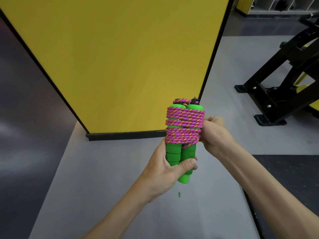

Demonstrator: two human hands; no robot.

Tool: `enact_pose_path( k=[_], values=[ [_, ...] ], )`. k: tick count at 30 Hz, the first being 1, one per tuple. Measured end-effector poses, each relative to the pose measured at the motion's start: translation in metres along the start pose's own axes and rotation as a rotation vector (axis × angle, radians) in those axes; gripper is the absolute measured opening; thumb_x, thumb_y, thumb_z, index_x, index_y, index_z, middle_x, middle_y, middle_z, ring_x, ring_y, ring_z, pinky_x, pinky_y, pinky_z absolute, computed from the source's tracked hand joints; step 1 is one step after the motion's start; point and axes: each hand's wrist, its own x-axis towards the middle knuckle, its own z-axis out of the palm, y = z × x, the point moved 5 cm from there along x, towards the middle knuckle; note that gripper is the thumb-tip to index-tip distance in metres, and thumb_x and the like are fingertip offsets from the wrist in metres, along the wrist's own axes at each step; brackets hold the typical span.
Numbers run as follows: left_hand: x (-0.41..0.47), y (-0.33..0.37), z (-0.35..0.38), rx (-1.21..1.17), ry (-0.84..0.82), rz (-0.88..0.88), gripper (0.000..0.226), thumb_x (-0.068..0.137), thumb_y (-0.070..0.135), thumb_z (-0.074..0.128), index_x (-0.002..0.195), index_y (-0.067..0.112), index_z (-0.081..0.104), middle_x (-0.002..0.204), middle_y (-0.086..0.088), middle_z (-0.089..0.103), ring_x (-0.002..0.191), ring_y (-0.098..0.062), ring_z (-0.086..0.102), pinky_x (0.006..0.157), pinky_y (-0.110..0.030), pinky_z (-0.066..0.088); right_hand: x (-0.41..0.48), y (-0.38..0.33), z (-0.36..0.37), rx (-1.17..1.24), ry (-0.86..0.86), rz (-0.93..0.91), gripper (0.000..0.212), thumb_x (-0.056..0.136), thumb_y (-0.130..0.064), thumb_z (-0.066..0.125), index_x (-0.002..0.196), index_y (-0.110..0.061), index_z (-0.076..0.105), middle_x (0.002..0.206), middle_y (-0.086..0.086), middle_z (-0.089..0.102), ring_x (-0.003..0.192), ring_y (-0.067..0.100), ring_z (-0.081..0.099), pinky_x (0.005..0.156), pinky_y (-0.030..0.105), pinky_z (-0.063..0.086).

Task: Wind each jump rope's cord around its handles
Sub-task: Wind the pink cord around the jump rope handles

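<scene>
Clamping two green foam handles [181,157] together near their lower ends, the left hand [160,173] keeps its grip closed around both. The right hand [213,133] is curled tight against one pink-and-orange cord [184,125] coiled in many turns around them, above the grey floor [107,169], near one yellow panel [120,57].

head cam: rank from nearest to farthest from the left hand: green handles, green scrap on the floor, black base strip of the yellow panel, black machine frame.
From the left hand:
1. green handles, in its grip.
2. green scrap, on the floor just below it.
3. black base strip, ahead, at the yellow panel's foot.
4. black machine frame, far right.
</scene>
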Motion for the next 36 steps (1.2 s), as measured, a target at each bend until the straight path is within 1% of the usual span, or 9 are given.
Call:
enact_pose_path(
  k=[6, 11, 15, 19, 21, 23, 27, 32, 36],
  values=[
    [0.002, -0.004, -0.003, 0.084, 0.037, 0.018, 0.040, 0.081, 0.009, 0.074, 0.114, 0.017, 0.053, 0.097, -0.008, 0.071, 0.086, -0.022, 0.072, 0.070, -0.029, 0.058, 0.003, 0.001, -0.002, -0.093, 0.042, -0.009, 0.024, 0.082, 0.005, 0.060, 0.058, 0.002, 0.056, 0.055, 0.010, 0.053, 0.032, 0.007, 0.047, 0.034, 0.017, 0.040],
    [0.003, -0.008, -0.005, 0.215, 0.097, 0.048, 0.041, 0.072, 0.027, 0.074, 0.108, 0.031, 0.055, 0.098, -0.002, 0.072, 0.088, -0.020, 0.072, 0.076, -0.040, 0.060, 0.005, 0.002, -0.005, -0.143, 0.080, -0.040, 0.030, 0.081, 0.004, 0.063, 0.053, 0.001, 0.055, 0.043, 0.002, 0.054, 0.031, 0.004, 0.047, 0.033, 0.014, 0.037],
    [0.007, -0.009, -0.007, 0.178, 0.095, -0.001, 0.039, 0.080, 0.020, 0.075, 0.111, 0.023, 0.052, 0.097, -0.006, 0.073, 0.085, -0.020, 0.073, 0.067, -0.032, 0.058, 0.010, 0.004, -0.004, -0.157, 0.131, -0.044, 0.019, 0.083, 0.006, 0.060, 0.064, 0.003, 0.060, 0.058, 0.010, 0.058, 0.041, 0.012, 0.052, 0.037, 0.019, 0.044],
    [0.007, -0.004, -0.013, 0.173, 0.089, -0.045, 0.046, 0.080, 0.020, 0.076, 0.114, 0.017, 0.044, 0.097, -0.005, 0.074, 0.085, -0.019, 0.073, 0.075, -0.038, 0.059, 0.015, 0.020, 0.000, -0.085, -0.046, 0.056, 0.018, 0.087, 0.007, 0.054, 0.071, 0.002, 0.060, 0.061, 0.007, 0.060, 0.055, 0.017, 0.055, 0.049, 0.024, 0.053],
    [0.006, -0.001, -0.016, 0.111, 0.124, -0.062, 0.053, 0.076, 0.025, 0.077, 0.116, 0.017, 0.044, 0.095, -0.004, 0.075, 0.086, -0.020, 0.073, 0.079, -0.046, 0.058, 0.016, 0.029, 0.004, 0.014, -0.193, 0.109, 0.010, 0.088, 0.001, 0.056, 0.088, 0.007, 0.065, 0.075, 0.012, 0.068, 0.071, 0.023, 0.063, 0.069, 0.031, 0.058],
    [0.007, 0.001, -0.017, 0.091, 0.141, -0.058, 0.056, 0.072, 0.028, 0.075, 0.117, 0.017, 0.044, 0.094, -0.003, 0.075, 0.086, -0.022, 0.073, 0.081, -0.051, 0.055, 0.016, 0.033, 0.006, 0.103, -0.272, 0.160, 0.020, 0.090, -0.007, 0.059, 0.100, 0.009, 0.065, 0.090, 0.017, 0.070, 0.079, 0.025, 0.067, 0.072, 0.034, 0.060],
    [0.008, 0.000, -0.016, 0.068, 0.118, -0.049, 0.041, 0.084, 0.011, 0.073, 0.117, 0.015, 0.050, 0.096, -0.006, 0.074, 0.085, -0.024, 0.073, 0.074, -0.039, 0.059, 0.012, 0.033, 0.009, 0.033, -0.274, 0.149, 0.013, 0.091, -0.010, 0.058, 0.094, 0.002, 0.063, 0.084, 0.013, 0.067, 0.072, 0.018, 0.065, 0.054, 0.024, 0.053],
    [0.010, -0.002, -0.017, 0.060, 0.129, -0.038, 0.040, 0.083, 0.012, 0.073, 0.117, 0.015, 0.053, 0.096, -0.006, 0.074, 0.084, -0.024, 0.073, 0.073, -0.035, 0.058, 0.013, 0.034, 0.007, 0.012, -0.207, 0.122, 0.016, 0.091, -0.015, 0.060, 0.101, -0.002, 0.059, 0.090, 0.017, 0.061, 0.076, 0.019, 0.056, 0.054, 0.023, 0.053],
    [0.011, -0.002, -0.023, 0.059, 0.156, -0.030, 0.046, 0.076, 0.018, 0.076, 0.115, 0.017, 0.051, 0.097, -0.008, 0.073, 0.084, -0.024, 0.073, 0.075, -0.035, 0.058, 0.013, 0.023, 0.001, 0.001, -0.132, 0.068, 0.029, 0.094, -0.035, 0.056, 0.094, -0.006, 0.059, 0.067, -0.001, 0.065, 0.057, 0.008, 0.061, 0.064, 0.027, 0.055]
  ],
)
